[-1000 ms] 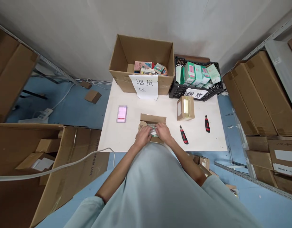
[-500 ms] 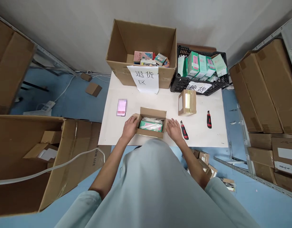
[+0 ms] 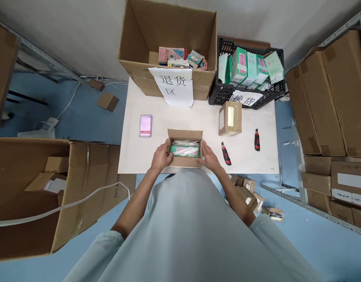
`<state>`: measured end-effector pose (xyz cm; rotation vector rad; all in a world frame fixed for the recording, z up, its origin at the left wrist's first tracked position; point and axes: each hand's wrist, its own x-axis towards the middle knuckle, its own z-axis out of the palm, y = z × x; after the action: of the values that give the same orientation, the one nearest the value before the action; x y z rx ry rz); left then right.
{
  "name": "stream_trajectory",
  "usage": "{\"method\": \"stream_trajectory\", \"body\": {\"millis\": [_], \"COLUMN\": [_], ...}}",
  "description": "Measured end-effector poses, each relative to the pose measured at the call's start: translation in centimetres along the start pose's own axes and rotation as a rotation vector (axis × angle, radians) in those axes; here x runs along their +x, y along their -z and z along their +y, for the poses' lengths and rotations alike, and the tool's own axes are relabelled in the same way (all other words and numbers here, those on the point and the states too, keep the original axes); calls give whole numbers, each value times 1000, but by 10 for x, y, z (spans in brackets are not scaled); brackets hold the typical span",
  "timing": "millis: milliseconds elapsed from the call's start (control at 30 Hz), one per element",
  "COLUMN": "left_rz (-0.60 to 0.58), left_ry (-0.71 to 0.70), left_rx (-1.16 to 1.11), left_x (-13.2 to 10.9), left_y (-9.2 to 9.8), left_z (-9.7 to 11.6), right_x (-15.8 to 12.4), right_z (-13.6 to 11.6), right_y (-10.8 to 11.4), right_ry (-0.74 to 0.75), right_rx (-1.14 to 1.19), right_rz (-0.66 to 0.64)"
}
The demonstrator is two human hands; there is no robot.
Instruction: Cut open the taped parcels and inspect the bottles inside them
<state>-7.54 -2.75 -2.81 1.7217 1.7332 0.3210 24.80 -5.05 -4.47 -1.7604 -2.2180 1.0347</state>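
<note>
So we've got both hands on a little open box [image 3: 183,161] here, right at the near edge of the bench [image 3: 248,162], roughly in the middle. Our left hand [image 3: 160,158] has its grip closed on the left side of it, thumb at the near corner and fingers up along the side. Our right hand [image 3: 211,159] pretty much mirrors that on the right side, so the box is sandwiched between the two grips. The far flap is standing up, and inside we can see a green carton [image 3: 185,151] along the near side, with some thin white stuff [image 3: 185,143] packed behind it, too small to make out.

Around it: a pink thing [image 3: 145,125] to the left, blurred out so we can't say what it is. Off to the right there's a red and black cutter [image 3: 226,153] near our right hand, and a second cutter [image 3: 257,140] farther over. A taped parcel [image 3: 230,119] sits beyond the first one, just in front of the black crate [image 3: 217,93], which is full of green and white cartons [image 3: 242,66]. Next to that, at the back, we have a big carton [image 3: 133,70] with a few small colourful boxes [image 3: 171,55] in it and a paper sign [image 3: 176,90] hanging off the front.
</note>
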Motion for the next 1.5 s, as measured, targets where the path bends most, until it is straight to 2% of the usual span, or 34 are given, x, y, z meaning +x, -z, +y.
{"method": "stream_trajectory", "body": {"millis": [100, 200, 267, 367, 433, 533, 667, 800, 933, 1033, 1100, 1167, 1233, 1333, 1400, 1500], "left_rz": [27, 13, -88, -291, -352, -384, -405, -386, -320, -167, -44, 27, 32, -27, -47, -6], "left_ry": [-30, -88, -101, -33, -2, 9, 8, -52, -139, -251, -322, -348, -342, -314, -303, -315], "left_rx": [60, 94, 140, 267, 324, 365, 407, 415, 399, 377, 347, 319, 315, 327, 307, 236], "left_x": [-6, -2, 6, 26, 38, 51, 52, 44, 46, 64, 81, 101, 118, 135, 136, 122], "left_y": [-4, -12, -19, -30, -34, -35, -25, -6, 30, 63, 81, 92, 95, 89, 82, 71], "left_z": [9, 28, 46, 72, 83, 90, 90, 95, 113, 133, 146, 156, 161, 162, 156, 140], "right_x": [-1, 7, 20, 49, 69, 87, 88, 72, 56, 61, 75, 93, 111, 129, 133, 122], "right_z": [-10, -34, -54, -79, -90, -98, -104, -109, -117, -125, -131, -135, -138, -137, -133, -122], "right_y": [12, 17, 16, 7, 1, -3, 2, 15, 45, 81, 106, 126, 139, 144, 140, 129], "right_ry": [7, 75, 105, 73, 37, -19, -52, -49, -44, -27, -14, -19, -40, -71, -93, -110], "right_rx": [-71, -197, -297, -432, -467, -485, -493, -487, -477, -455, -440, -439, -444, -442, -429, -381], "right_rz": [22, 12, -54, -193, -238, -258, -267, -252, -164, 10, 136, 212, 225, 180, 150, 170]}}
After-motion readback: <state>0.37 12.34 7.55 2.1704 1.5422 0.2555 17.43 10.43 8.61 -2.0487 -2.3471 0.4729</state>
